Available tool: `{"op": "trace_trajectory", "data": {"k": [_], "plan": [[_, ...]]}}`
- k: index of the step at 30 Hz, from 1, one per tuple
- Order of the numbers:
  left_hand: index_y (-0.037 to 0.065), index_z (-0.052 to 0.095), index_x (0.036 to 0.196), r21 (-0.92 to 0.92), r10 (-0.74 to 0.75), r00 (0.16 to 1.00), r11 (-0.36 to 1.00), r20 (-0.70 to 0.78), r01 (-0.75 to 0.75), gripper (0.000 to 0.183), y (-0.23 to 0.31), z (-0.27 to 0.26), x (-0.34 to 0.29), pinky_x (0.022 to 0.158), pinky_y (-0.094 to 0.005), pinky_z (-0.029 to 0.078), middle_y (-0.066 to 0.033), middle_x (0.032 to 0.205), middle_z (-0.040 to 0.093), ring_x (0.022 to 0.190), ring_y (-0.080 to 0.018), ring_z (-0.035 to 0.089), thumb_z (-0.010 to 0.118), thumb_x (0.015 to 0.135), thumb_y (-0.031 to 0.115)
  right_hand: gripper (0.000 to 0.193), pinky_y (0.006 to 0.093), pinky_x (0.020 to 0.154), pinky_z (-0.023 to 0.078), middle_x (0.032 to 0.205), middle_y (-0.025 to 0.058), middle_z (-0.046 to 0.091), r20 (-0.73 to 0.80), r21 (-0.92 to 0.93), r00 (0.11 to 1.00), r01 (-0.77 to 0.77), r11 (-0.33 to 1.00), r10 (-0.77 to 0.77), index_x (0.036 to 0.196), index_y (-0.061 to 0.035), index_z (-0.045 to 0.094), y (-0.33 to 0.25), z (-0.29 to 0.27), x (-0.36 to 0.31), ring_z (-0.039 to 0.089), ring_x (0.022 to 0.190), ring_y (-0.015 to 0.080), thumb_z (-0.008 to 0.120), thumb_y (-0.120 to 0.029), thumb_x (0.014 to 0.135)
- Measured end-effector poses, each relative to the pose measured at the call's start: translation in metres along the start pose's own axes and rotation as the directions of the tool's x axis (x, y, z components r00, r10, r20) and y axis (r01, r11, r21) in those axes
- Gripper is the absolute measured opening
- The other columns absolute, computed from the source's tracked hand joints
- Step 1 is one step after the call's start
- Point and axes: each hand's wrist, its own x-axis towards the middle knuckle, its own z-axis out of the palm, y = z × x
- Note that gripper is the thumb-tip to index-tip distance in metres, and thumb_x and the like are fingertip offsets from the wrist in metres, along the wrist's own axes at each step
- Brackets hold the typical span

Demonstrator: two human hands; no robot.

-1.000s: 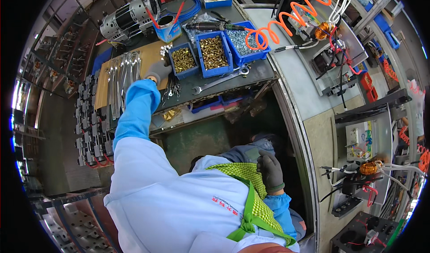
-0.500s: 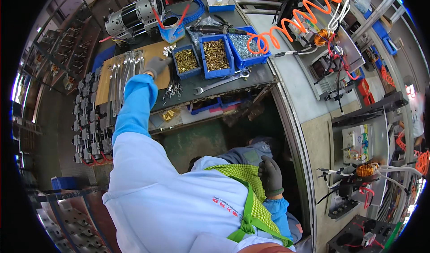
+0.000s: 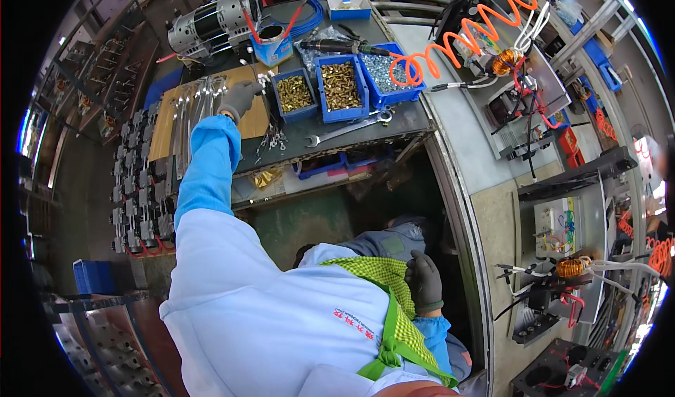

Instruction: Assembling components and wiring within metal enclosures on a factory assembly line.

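Observation:
My left hand (image 3: 241,100), in a grey glove, reaches over the far bench with its fingers pinched together. They close on a thin black wire (image 3: 253,71) with a white end, which stands up from the fingertips. Below and right of this hand lie several black wires with ring terminals (image 3: 273,139). Long metal strips (image 3: 204,101) are spread on a sheet of brown cardboard (image 3: 163,126) beside the hand. My right hand (image 3: 424,281), also gloved, hangs by the green checked apron (image 3: 383,267), away from the bench. Its fingers are curled, and nothing shows in them.
Blue bins of brass-coloured bolts (image 3: 340,85) and silver hardware (image 3: 383,73) stand right of my left hand, with a wrench (image 3: 348,129) before them. A cylindrical motor (image 3: 214,24) lies behind. An orange coiled hose (image 3: 478,17) hangs over the right-hand bench, among wired assemblies (image 3: 569,246).
My left hand has drawn back slightly to the left, and its fingers have lifted a black wire with a white end from beside the bins. The right hand stays by the apron.

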Motion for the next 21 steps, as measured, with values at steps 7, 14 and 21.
{"op": "trace_trajectory", "data": {"k": [7, 14, 21], "plan": [[0.009, 0.06, 0.092, 0.319, 0.256, 0.966, 0.918, -0.027, -0.234, 0.015, -0.017, -0.008, -0.008, 0.061, -0.0336, 0.048, -0.0059, 0.08, 0.063, 0.074, -0.0222, 0.062, 0.059, 0.078, 0.004, 0.037, 0.0243, 0.06, 0.045, 0.085, 0.0043, 0.057, 0.018, 0.0, 1.0, 0.021, 1.0, -0.021, 0.119, 0.0038, 0.052, -0.007, 0.016, 0.002, 0.052, 0.068, 0.0113, 0.053, -0.021, 0.092], [0.008, 0.054, 0.082, -0.996, 0.179, 0.983, 0.071, -0.048, -0.062, 0.022, 0.23, 0.024, -0.088, 0.04, -0.0215, 0.023, 0.0057, 0.054, 0.032, 0.043, -0.0055, 0.028, 0.051, 0.093, 0.026, 0.036, 0.0238, 0.062, 0.045, 0.085, 0.0035, 0.058, 0.09, -0.14, 0.992, 0.096, 0.985, -0.084, 0.118, 0.0003, 0.055, -0.02, 0.027, 0.002, 0.054, 0.071, 0.0099, 0.056, -0.022, 0.09], [0.008, 0.053, 0.085, -0.967, 0.49, 0.834, 0.097, 0.253, 0.236, 0.02, 0.393, 0.141, -0.194, 0.037, -0.0187, 0.022, 0.0053, 0.055, 0.036, 0.042, -0.0032, 0.031, 0.046, 0.094, 0.024, 0.035, 0.0244, 0.067, 0.046, 0.094, 0.0055, 0.058, 0.103, -0.345, 0.74, 0.653, 0.674, -0.665, 0.116, 0.0015, 0.056, -0.107, 0.049, -0.023, 0.055, 0.077, 0.0087, 0.06, -0.019, 0.088]]}}
